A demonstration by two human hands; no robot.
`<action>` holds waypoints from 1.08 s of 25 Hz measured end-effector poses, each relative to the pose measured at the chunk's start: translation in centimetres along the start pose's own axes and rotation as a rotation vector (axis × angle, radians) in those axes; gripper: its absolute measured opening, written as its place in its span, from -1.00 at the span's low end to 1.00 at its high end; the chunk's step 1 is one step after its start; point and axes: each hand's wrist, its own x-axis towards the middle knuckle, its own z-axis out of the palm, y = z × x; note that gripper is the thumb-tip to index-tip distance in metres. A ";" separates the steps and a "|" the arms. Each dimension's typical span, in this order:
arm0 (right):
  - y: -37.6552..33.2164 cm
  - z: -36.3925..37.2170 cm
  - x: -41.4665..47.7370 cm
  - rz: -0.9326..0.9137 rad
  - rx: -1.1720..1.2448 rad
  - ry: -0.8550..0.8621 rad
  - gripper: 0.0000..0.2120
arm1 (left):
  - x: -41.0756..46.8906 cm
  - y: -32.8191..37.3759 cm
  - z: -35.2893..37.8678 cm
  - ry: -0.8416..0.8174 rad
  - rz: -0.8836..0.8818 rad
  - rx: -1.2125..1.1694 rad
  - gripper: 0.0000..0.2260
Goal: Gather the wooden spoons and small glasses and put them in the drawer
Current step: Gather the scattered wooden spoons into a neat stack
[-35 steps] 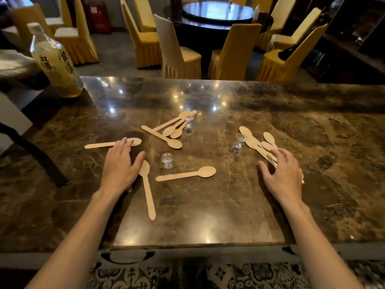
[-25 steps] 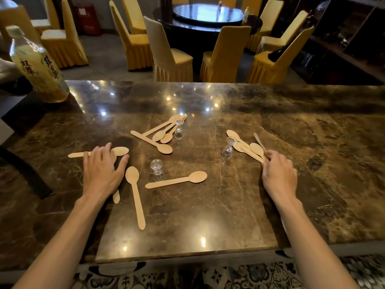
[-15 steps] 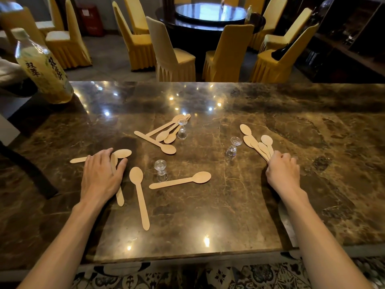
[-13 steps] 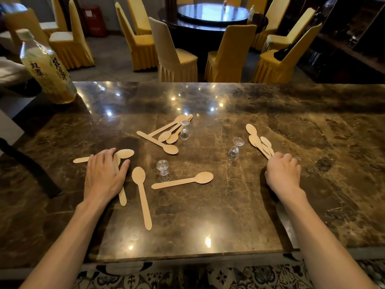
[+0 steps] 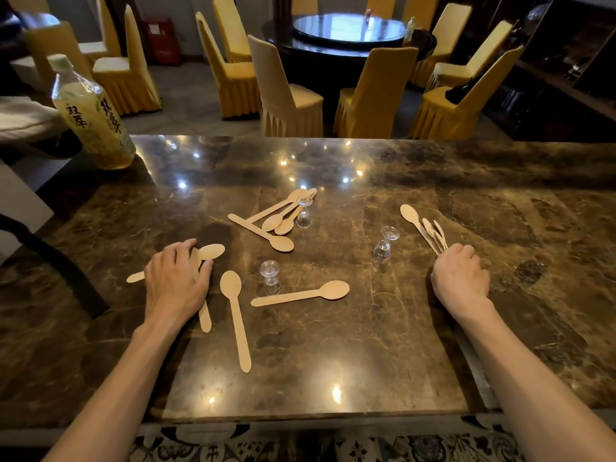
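Curling around a bunch of spoon handles, the right hand has its fingers pressed together in a loose fist, so the fanned spoons stick out from it with bowls pointing away; how many are in there is hard to count since they overlap. Left hand lies palm-down on the desk, fingers close together over two crossed spoons, hiding their middles. All the spoons are pale, flat, thin wood. Two loose spoons lie just right of that hand, beside an upside-down small glass. Another glass is tipped near the right hand. Farther back a spoon pile touches an upright glass. A tea bottle stands at the far left corner. No drawer shows up anywhere.
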 end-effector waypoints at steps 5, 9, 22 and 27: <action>-0.2 -0.3 0.7 0.057 0.050 0.002 -0.68 | 0.0 -0.3 -0.1 -0.030 0.023 -0.107 -0.65; 0.3 -0.6 0.7 0.019 0.115 -0.006 -0.71 | 0.0 -0.6 -0.5 -0.043 0.047 -0.202 -0.63; -14.6 -8.4 -13.6 -0.690 0.730 -0.184 -0.93 | -1.2 -2.0 -3.5 -0.222 -0.126 0.024 -0.59; -23.2 -3.6 -16.0 -0.501 0.603 -0.595 -0.65 | -2.0 -1.8 -3.7 -0.150 -0.115 -0.029 -0.71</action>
